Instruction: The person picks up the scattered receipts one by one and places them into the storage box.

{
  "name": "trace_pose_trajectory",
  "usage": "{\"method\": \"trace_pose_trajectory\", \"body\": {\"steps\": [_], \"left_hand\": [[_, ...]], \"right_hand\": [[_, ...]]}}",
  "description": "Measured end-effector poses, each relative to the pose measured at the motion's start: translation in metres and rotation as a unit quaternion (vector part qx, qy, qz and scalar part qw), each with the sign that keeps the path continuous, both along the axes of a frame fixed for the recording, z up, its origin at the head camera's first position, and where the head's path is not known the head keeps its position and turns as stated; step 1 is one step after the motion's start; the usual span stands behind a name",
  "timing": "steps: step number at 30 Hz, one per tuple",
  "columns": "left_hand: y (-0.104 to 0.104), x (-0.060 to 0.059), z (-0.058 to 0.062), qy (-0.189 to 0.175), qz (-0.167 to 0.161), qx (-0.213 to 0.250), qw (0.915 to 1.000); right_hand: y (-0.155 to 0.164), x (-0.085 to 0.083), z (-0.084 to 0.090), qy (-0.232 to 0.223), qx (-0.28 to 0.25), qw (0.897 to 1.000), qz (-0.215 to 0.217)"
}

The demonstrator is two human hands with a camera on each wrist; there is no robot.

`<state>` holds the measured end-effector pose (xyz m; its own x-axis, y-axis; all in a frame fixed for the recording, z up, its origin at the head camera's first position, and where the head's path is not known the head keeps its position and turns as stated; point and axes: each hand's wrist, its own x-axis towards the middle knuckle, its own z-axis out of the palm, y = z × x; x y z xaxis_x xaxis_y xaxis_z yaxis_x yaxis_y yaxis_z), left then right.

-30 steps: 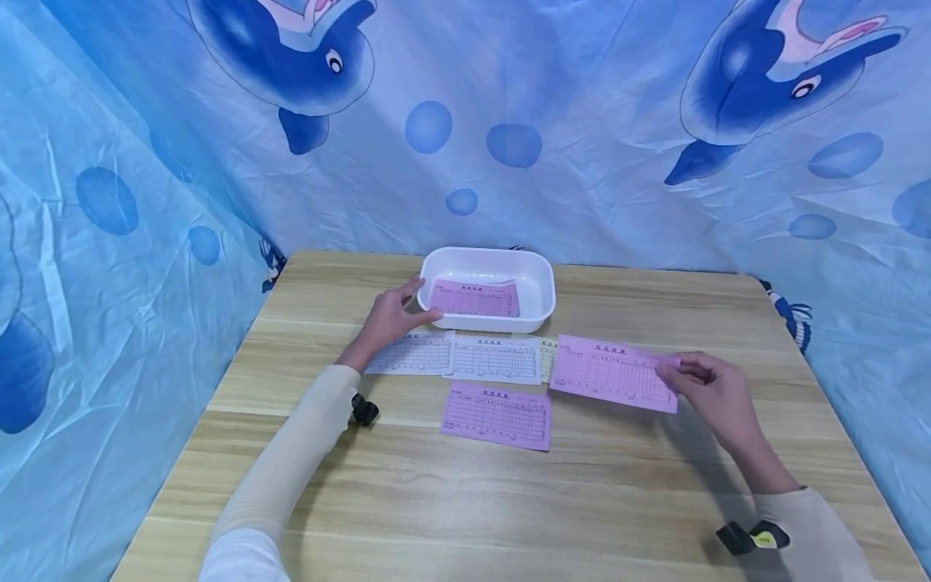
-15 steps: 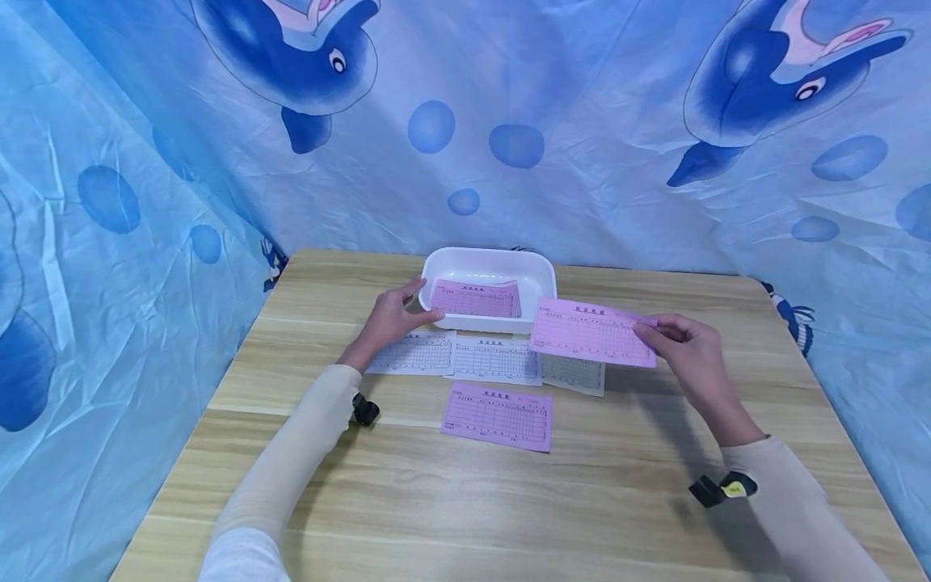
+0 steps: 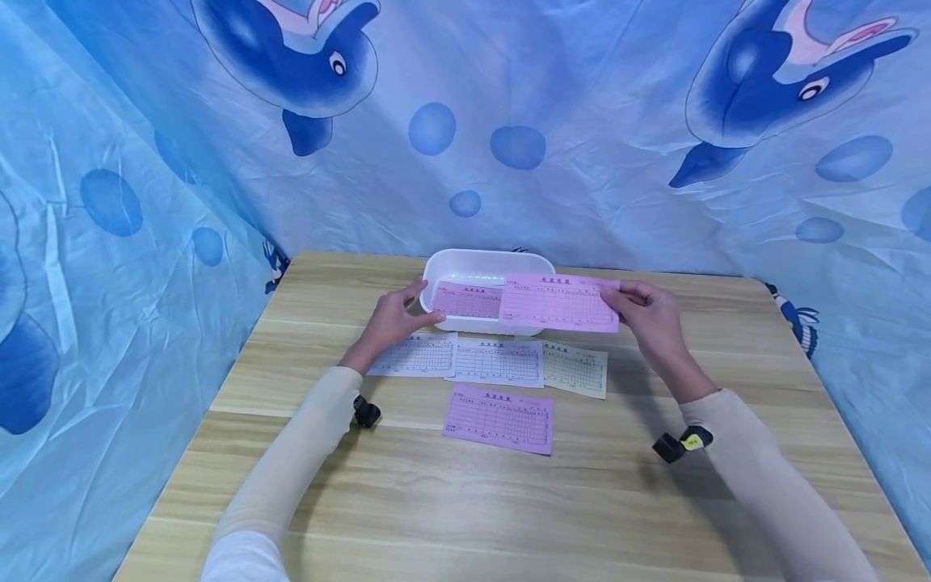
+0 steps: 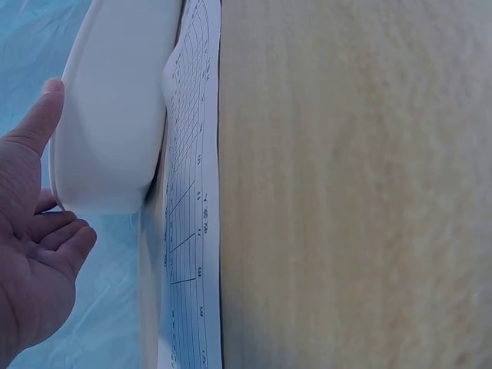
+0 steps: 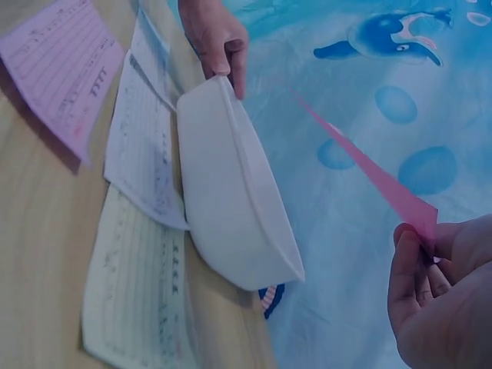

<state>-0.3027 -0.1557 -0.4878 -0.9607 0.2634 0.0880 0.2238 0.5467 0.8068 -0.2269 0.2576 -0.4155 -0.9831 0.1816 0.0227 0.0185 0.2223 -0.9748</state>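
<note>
In the head view my right hand [image 3: 650, 319] pinches a pink receipt slip [image 3: 556, 303] by its right end, between thumb and fingers. The slip hangs over the right part of a white plastic tray [image 3: 465, 325] and hides some of it. Seen from the right wrist, the slip [image 5: 384, 184] is nearly edge-on, above the tray's rim. My left hand [image 3: 393, 319] grips the tray's left end, its thumb [image 4: 44, 115] against the rim in the left wrist view. Other pink slips [image 3: 465, 301] lie inside the tray.
In front of the tray, two white slips [image 3: 500, 362] and a pale green slip [image 3: 576, 372] lie in a row on the wooden table [image 3: 465, 517]. Nearer still is one pink slip [image 3: 498, 420]. A blue dolphin-print cloth [image 3: 618, 202] hangs behind the table.
My right hand has carried the pink slip left and away from me, from over the green slip to over the tray. The green slip is uncovered. My left hand stays on the tray.
</note>
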Motion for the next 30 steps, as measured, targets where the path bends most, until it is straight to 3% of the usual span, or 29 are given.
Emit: {"method": "trace_pose_trajectory", "body": {"steps": [7, 16, 30], "left_hand": [[0.0, 0.001, 0.001, 0.005, -0.002, -0.003, 1.0], [0.0, 0.001, 0.002, 0.002, 0.001, -0.008, 1.0], [0.0, -0.001, 0.0, 0.004, -0.001, -0.008, 1.0]], "right_hand": [[-0.019, -0.021, 0.005, 0.021, -0.047, 0.999, 0.015], [-0.043, -0.051, 0.011, 0.05, -0.048, 0.997, 0.017], [-0.073, -0.083, 0.004, 0.041, -0.025, 0.999, 0.01]]}}
